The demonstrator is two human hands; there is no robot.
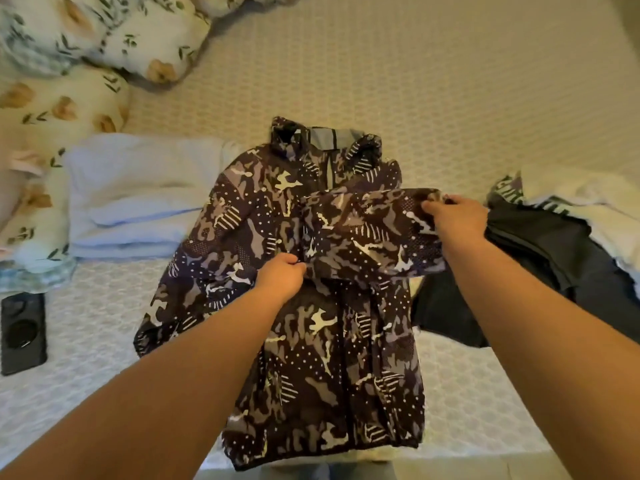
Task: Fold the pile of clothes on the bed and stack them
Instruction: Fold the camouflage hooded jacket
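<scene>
A dark camouflage-patterned jacket (311, 341) lies flat on the bed (450, 98), collar away from me. Its right sleeve is folded across the chest. My left hand (282, 277) pinches the sleeve's end near the jacket's middle. My right hand (457, 220) grips the sleeve near the shoulder at the jacket's right edge. To the left sits a folded stack of pale blue and white clothes (138, 199). On the right lies an unfolded pile with a dark garment (540, 258) and white cloth (588, 202).
Floral pillows (86, 46) lie at the back left. A black phone-like object (22, 332) rests on the bed at the left edge. The bed's near edge runs just below the jacket's hem.
</scene>
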